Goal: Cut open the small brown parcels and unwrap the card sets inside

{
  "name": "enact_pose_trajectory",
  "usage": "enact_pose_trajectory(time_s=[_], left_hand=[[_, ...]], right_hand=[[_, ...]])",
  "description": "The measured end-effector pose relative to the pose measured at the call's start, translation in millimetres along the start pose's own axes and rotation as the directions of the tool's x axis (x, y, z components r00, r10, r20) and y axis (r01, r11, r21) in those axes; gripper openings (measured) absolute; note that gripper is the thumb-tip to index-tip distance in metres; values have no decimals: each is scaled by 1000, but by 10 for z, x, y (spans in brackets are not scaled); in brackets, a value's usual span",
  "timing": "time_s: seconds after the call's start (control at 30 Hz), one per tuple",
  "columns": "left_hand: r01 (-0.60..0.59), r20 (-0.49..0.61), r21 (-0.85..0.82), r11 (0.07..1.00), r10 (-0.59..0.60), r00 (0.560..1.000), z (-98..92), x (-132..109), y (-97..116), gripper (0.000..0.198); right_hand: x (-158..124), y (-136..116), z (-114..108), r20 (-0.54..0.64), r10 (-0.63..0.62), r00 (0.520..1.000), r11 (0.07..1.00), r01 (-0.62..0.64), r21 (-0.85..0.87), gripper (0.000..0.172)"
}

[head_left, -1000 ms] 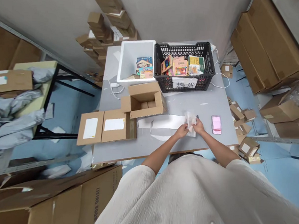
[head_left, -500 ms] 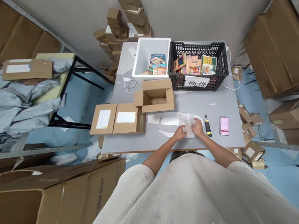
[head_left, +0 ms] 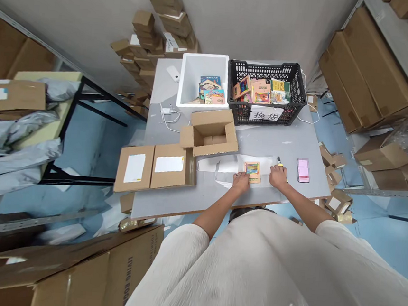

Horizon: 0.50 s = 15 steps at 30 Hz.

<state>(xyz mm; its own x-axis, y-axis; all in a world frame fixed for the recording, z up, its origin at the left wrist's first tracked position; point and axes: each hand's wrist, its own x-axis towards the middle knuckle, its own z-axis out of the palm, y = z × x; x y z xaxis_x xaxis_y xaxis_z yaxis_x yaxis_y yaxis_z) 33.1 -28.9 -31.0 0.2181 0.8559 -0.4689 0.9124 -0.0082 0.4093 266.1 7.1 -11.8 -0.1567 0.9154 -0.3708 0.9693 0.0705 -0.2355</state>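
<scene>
A small, peach-coloured book [head_left: 254,171] with a bright cover picture lies on a whitish, translucent wrapping sheet [head_left: 265,180] near the table's front edge. My left hand [head_left: 241,181] is closed at the book's lower left edge. On the other side, my right hand [head_left: 278,176] is closed at the sheet's right part, its fingertips partly hidden. Under or just behind that hand lies a yellow and black utility knife [head_left: 280,164], mostly covered. More white wrapping [head_left: 224,164] stretches leftward from the book.
An open carton [head_left: 232,139] stands behind the wrapping, with two labelled cartons [head_left: 168,178] to its left. A white foam box [head_left: 185,82] and a black crate [head_left: 260,117] hold books at the back. A phone [head_left: 303,170] lies at right on the grey table [head_left: 193,197].
The sheet has opened out, uncovering the book. My right hand has moved right, over the knife; my left has shifted slightly left and down. The view has shifted a little.
</scene>
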Motion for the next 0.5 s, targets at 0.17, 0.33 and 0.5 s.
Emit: enact_pose_trajectory(time_s=[0.17, 0.33, 0.5], left_hand=[[105, -39, 81, 991, -103, 994, -9, -63, -52, 39], [116, 58, 21, 993, -117, 991, 32, -54, -146, 39], [98, 123, -53, 994, -91, 988, 124, -86, -227, 43]], right_hand=[[25, -186, 75, -6, -59, 998, 995, 59, 85, 43], [238, -320, 378, 164, 118, 979, 979, -142, 146, 36], [409, -394, 675, 223, 306, 926, 906, -355, 232, 50]])
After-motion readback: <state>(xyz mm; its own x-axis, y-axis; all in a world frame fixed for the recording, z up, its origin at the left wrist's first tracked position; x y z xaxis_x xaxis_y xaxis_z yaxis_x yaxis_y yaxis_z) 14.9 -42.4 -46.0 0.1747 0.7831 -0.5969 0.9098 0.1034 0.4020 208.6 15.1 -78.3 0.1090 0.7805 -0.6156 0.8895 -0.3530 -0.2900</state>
